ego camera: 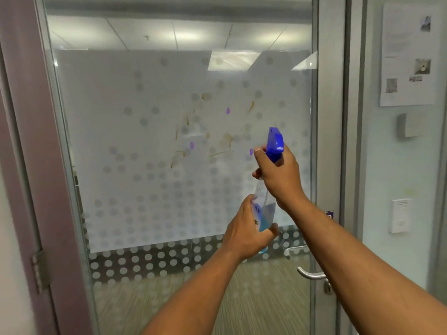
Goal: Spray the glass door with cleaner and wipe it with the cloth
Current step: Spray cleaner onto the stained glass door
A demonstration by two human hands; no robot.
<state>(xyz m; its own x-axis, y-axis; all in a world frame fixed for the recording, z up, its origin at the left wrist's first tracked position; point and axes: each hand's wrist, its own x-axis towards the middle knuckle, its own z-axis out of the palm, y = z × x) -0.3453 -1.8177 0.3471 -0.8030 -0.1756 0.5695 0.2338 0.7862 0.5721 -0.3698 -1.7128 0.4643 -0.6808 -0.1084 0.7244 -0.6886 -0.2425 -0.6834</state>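
Closest to me are the two bare forearms reaching up from below. The left hand [244, 228] is wrapped around the lower body of the spray bottle [264, 213], its fingers [251, 199] closed around the clear plastic where the blue cleaner sits. The right hand [278, 175] is clamped on the neck just under the blue trigger head [275, 143], with one fingertip curled forward over the trigger side. Both hands are gripping the same bottle, held up in front of the right part of the pane.

No cloth shows anywhere, and with both hands taken up by the bottle, I'd guess the risk is cleaner running down the glass before anyone gets a wipe on it. From behind I cannot tell whether the nozzle is square to the pane; it sits right of the dirt, so a squirt could miss toward the metal frame [330, 141] or drift down near the door handle [312, 274]. The liquid looks low in the bottle, so a tilted hold might give air instead of spray.

Beyond the bottle, the glass door [145, 189] carries a frosted film with a pattern of pale dots. In its middle are brownish smears and streaks [217, 141], scattered and unwiped, with a few small purple marks [228, 111] among them. The glass looks dry to me, though fine mist would be hard to see.
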